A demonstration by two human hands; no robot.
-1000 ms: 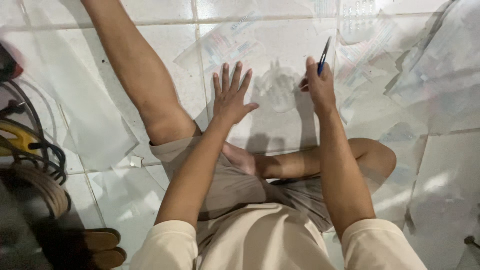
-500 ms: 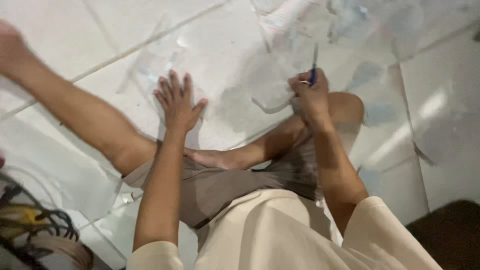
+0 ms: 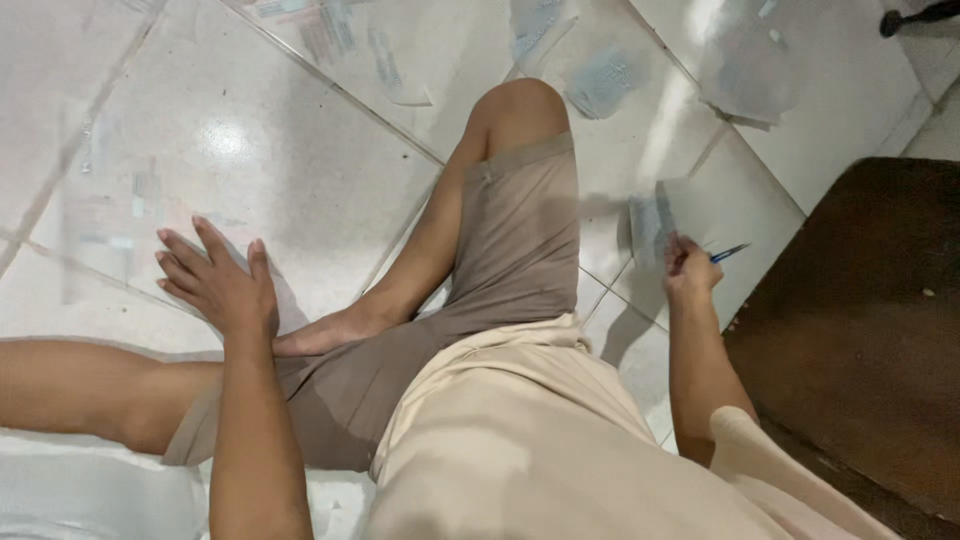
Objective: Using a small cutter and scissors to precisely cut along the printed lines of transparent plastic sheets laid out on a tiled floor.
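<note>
I am seeing my left hand (image 3: 222,287) lying spread on the floor (image 3: 250,130), my right hand (image 3: 690,270) pinching a blue pen (image 3: 730,253); clear plastic sheets (image 3: 745,70) are lying upper right.

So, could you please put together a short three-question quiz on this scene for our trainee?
1. True or false: the left hand holds a pen.
2. What does the right hand grip? A) a blue pen B) scissors C) a cup
3. Fill in: clear plastic sheets lie on the white tiled ____.

Key: 1. False, it rests flat and open on the floor. 2. A. 3. floor.
</note>
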